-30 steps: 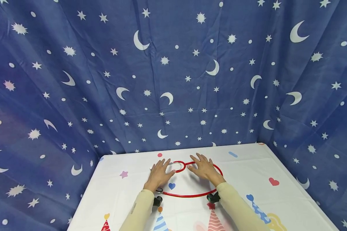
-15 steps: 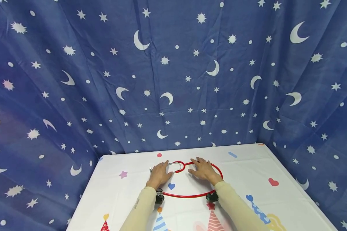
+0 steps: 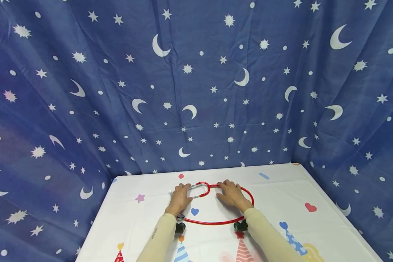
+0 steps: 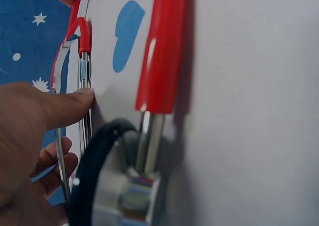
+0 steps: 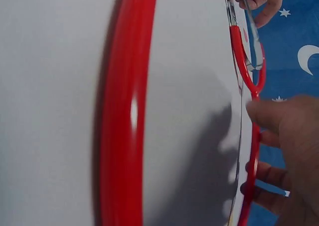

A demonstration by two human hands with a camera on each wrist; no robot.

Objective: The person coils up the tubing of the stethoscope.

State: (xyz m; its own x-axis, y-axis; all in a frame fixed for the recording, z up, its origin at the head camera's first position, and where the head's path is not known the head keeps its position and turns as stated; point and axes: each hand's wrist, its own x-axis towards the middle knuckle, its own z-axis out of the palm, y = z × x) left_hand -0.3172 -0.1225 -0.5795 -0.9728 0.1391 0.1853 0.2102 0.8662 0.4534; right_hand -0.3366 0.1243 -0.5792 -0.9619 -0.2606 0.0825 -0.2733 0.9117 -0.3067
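Gripping one red stethoscope [image 3: 213,223] are the left hand [image 3: 179,199] (on its metal eartubes [image 4: 61,158]) and right hand [image 3: 230,194].

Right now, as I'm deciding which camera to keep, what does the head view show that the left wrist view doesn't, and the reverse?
Only the head view: the cream sleeves, pink star print, striped party hats and crescent moons.

Only the left wrist view: a close side look at the chest piece, its metal stem entering red tubing.

Both: the stethoscope, left hand, at least part of the right hand, blue heart print, white tablecloth and starry curtain.
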